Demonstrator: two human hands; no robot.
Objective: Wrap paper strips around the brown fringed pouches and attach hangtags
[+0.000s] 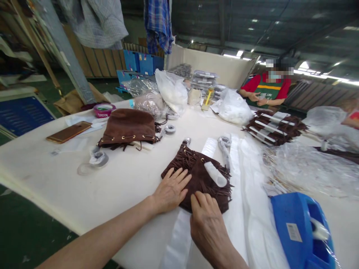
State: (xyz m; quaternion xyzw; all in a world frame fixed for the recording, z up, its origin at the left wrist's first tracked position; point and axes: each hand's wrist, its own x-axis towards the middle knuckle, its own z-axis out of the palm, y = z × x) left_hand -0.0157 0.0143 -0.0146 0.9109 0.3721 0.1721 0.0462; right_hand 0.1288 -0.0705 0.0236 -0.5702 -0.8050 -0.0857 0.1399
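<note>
A dark brown fringed bag lies on the white table, with gold eyelets along its top and a rolled white sheet resting across it. Flat on the left part of the bag, my left hand has its fingers spread. My right hand is at the lower edge with fingers curled against the bag; what they pinch, if anything, is hidden. White wrapped straps extend from the bag's far side. Under it runs a translucent white strip.
Left on the table are a second brown bag, a phone and a tape roll. A blue plastic holder stands right, near clear plastic wrap and stacked fringed bags. A co-worker stands across the table.
</note>
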